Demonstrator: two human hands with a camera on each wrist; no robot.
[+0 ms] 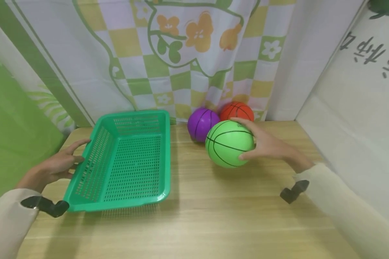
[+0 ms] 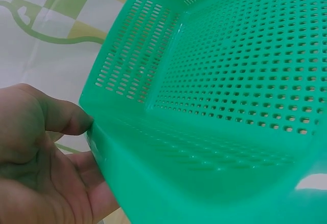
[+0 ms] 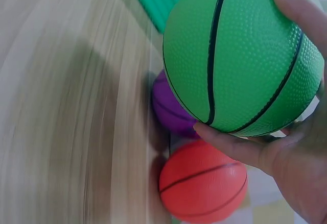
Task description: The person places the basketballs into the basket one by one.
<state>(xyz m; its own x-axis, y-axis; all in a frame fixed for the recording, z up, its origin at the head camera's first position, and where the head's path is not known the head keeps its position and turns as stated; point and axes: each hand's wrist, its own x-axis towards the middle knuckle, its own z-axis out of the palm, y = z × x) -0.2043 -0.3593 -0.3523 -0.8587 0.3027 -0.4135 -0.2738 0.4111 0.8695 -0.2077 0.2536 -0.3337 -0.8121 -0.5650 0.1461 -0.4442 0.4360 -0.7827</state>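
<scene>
My right hand [image 1: 268, 144] grips a light green toy basketball [image 1: 228, 145] from its right side, thumb and fingers spread round it. In the right wrist view the ball is held off the table, its shadow falling on the wood. A green plastic basket [image 1: 167, 162] with slotted walls and a perforated floor stands on the left, nothing inside it. At its left rim is my left hand [image 1: 56, 166]; in the left wrist view a fingertip [image 2: 79, 122] presses the rim while other fingers lie behind the outer wall. Behind the green ball sit a purple ball [image 1: 199, 122] and a red-orange ball [image 1: 236, 110].
The wooden table [image 1: 207, 219] meets a checked, flower-patterned curtain [image 1: 181, 82] at the back. A white panel [image 1: 353, 118] with dark lettering borders the right side, and green cloth [image 1: 16, 129] hangs at the left.
</scene>
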